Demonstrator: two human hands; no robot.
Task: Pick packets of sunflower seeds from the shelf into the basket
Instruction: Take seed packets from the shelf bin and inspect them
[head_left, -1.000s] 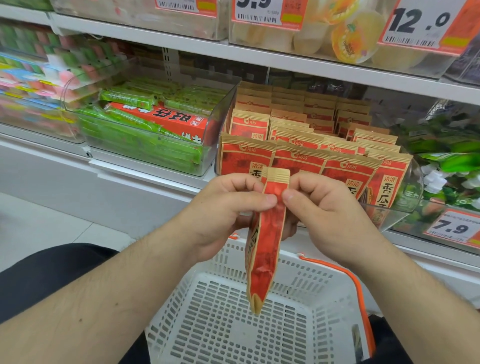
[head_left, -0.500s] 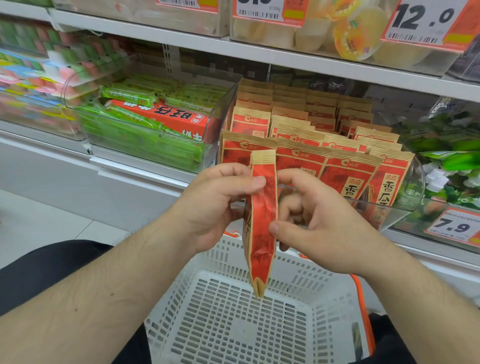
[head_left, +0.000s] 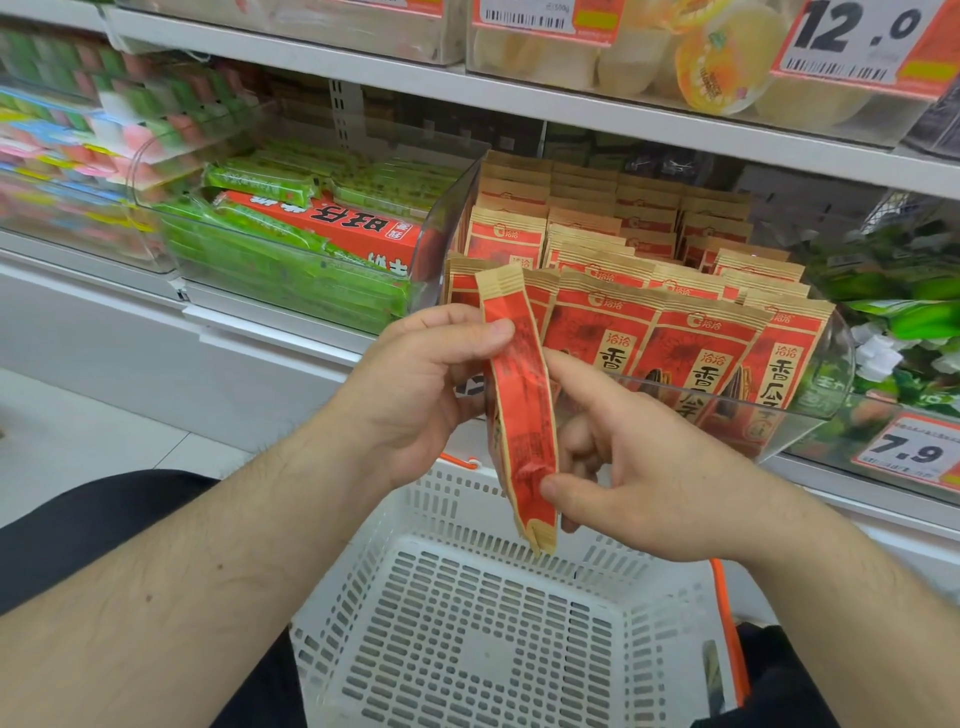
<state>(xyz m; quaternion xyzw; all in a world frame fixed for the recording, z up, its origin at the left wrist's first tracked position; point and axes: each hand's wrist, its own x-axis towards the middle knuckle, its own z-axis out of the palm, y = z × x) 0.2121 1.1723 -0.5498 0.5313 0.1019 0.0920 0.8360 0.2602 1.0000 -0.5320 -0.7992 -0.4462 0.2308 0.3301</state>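
Right hand slid down packet since earlier frame, thumb now pinching lower end; left hand unchanged, thumb and fingers clamped near top. Shelf behind, clear bin full of matching packets. White basket below, looks empty. Packet held edge-on, upright, above basket's far rim. Risk: release now could catch rim or fall behind basket, since lower end sits close to far wall. Packet: slim, red face, tan crimped ends, crinkly, light.
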